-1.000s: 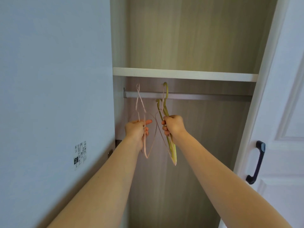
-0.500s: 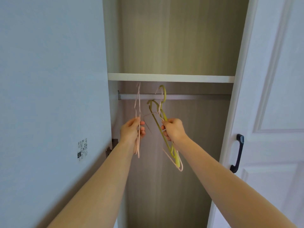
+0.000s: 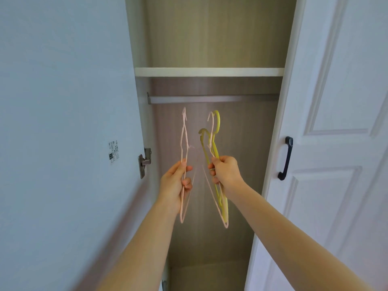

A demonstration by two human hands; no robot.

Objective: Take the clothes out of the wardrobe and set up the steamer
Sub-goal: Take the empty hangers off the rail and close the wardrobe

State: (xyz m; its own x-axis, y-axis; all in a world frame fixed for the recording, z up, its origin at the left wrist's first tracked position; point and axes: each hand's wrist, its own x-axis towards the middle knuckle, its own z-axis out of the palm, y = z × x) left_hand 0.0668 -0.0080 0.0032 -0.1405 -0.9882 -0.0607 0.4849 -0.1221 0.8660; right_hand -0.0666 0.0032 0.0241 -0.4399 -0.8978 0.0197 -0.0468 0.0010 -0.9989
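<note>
I face a narrow open wardrobe whose metal rail (image 3: 212, 99) is bare. My left hand (image 3: 175, 183) is closed around pale pink wire hangers (image 3: 184, 135), held upright below the rail. My right hand (image 3: 225, 172) grips a bunch of yellow-green hangers (image 3: 212, 143) with a pink one among them, hooks pointing up and clear of the rail. No clothes and no steamer are in sight.
A white shelf (image 3: 210, 71) spans the wardrobe above the rail. The open left door (image 3: 63, 122) carries a small label and a metal hinge (image 3: 144, 161). The white right door (image 3: 336, 143) has a black handle (image 3: 286, 158). The wardrobe floor (image 3: 210, 274) shows at the bottom.
Both hands have lifted the hangers off the rail and lowered them toward me. The camera has tilted down, showing the wardrobe floor.
</note>
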